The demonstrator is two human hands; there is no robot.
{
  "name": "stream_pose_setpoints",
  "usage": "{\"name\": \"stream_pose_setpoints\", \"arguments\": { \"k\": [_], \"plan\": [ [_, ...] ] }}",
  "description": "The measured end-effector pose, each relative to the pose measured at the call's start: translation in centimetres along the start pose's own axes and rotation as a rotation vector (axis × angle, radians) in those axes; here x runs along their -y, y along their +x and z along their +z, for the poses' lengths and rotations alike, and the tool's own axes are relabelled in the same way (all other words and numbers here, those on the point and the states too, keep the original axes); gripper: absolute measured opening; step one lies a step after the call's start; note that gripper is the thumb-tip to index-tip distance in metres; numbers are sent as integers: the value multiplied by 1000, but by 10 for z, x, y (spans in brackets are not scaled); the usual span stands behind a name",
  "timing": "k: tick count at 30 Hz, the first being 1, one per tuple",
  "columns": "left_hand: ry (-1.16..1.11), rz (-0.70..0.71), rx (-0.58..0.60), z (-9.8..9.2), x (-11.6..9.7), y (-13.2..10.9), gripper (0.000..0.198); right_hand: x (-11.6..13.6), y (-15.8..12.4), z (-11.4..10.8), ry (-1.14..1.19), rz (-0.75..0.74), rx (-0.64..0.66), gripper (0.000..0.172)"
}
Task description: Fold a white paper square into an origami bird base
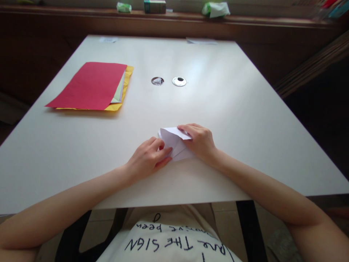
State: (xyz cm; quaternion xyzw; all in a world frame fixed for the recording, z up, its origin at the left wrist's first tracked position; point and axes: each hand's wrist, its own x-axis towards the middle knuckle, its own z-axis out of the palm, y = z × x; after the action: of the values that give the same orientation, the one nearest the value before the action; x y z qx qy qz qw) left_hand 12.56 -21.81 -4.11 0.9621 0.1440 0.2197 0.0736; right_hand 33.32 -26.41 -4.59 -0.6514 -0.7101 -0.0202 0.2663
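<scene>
A folded piece of white paper [174, 142] lies on the white table [234, 120] near its front edge. My left hand [148, 158] rests on the paper's left side, fingers curled and pressing its lower left fold. My right hand [200, 141] lies over the paper's right side, fingers bent and pinching the upper flap. Both hands hold the same paper; part of it is hidden under them.
A stack of coloured sheets, red [91, 85] on top of pale green and yellow [125, 84], lies at the far left. Two round metal table grommets [157, 80] [179, 81] sit mid-table. A wooden ledge [272, 20] behind carries small packets and a box [155, 6].
</scene>
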Motion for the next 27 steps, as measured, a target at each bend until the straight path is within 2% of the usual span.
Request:
{"name": "stream_pose_setpoints", "arguments": {
  "k": [3, 6, 13, 21, 27],
  "plan": [
    [31, 27, 16, -1, -3, 1, 20, -1, 0, 2, 18, 6, -9, 30],
    [-5, 66, 108, 0, -2, 2, 25, -1, -1, 2, 32, -1, -12, 31],
    [-25, 4, 262, 1, -1, 4, 63, 3, -3, -1, 40, -54, 6, 27],
    [-1, -1, 273, 1, -2, 3, 75, 4, -4, 0, 27, -51, 1, 25],
    [-43, -59, 279, -3, -3, 8, 81, 4, -5, 0, 36, -70, 4, 26]
  ]
}}
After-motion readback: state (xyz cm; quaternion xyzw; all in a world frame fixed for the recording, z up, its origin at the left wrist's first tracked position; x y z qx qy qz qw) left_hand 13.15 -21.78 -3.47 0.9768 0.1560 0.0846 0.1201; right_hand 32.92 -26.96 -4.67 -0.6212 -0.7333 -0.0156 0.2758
